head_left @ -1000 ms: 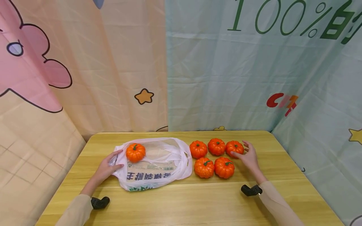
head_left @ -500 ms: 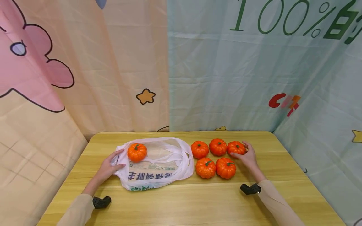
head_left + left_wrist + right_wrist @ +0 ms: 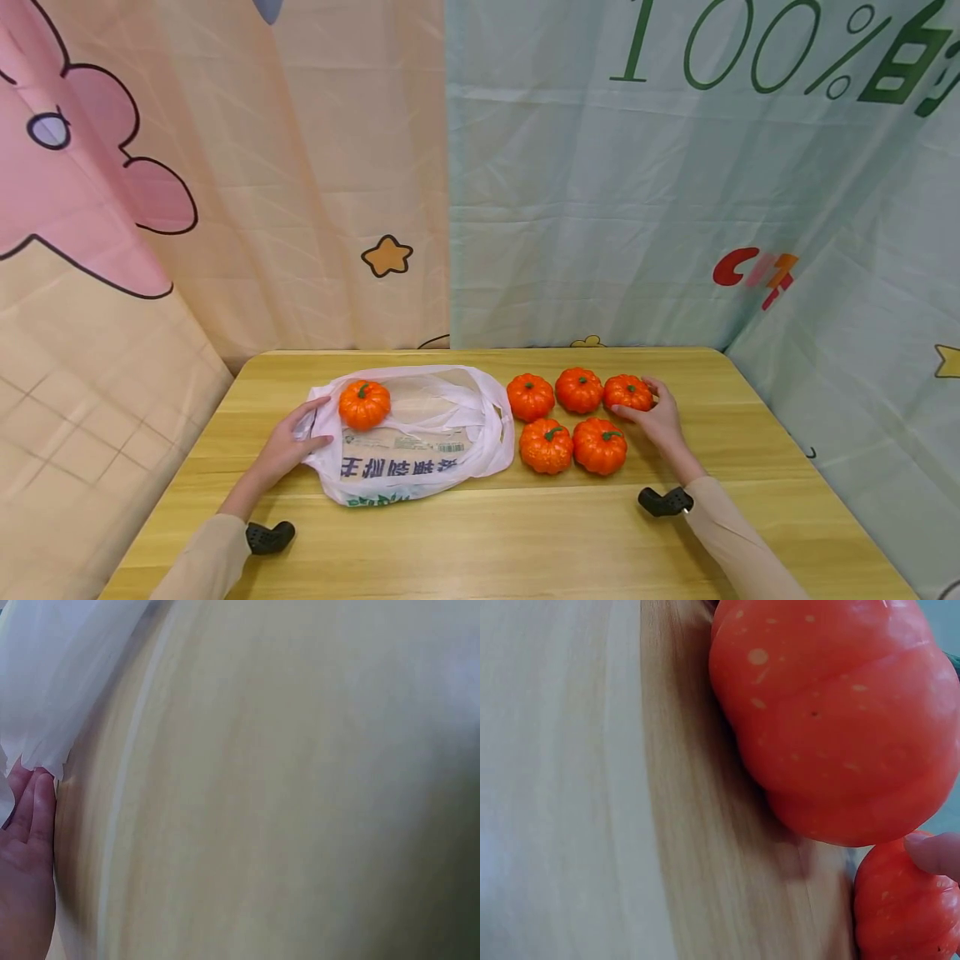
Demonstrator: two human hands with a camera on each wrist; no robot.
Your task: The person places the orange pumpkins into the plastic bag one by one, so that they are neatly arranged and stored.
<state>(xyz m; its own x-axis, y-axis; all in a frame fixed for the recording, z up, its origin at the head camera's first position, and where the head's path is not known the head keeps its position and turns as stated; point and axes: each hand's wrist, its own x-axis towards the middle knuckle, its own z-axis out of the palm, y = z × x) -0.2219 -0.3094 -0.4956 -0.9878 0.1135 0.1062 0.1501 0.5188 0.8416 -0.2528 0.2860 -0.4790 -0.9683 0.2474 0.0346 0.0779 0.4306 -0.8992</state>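
Note:
A white plastic bag (image 3: 491, 433) lies on the table with its mouth spread, printed brown packaging (image 3: 405, 458) showing inside. One small orange pumpkin (image 3: 364, 406) rests at the bag's left part. My left hand (image 3: 288, 442) holds the bag's left edge; in the left wrist view, plastic film covers its fingertips. At the right, several orange pumpkins (image 3: 579, 390) stand in two rows. My right hand (image 3: 660, 417) grips the rightmost back pumpkin (image 3: 627, 392), thumb in front and fingers at its far right side. In the right wrist view, a nearer pumpkin (image 3: 840, 720) hides most of that grip.
The pumpkin at the left end of the back row (image 3: 530, 397) stands close beside the bag. The wooden table (image 3: 480, 550) reaches back to a printed cloth (image 3: 585, 208). Black wrist devices (image 3: 666, 502) sit on both forearms.
My right fingers have closed in on the rightmost back pumpkin, which stays in place. My left hand and the bag keep their positions. The head view has shifted slightly.

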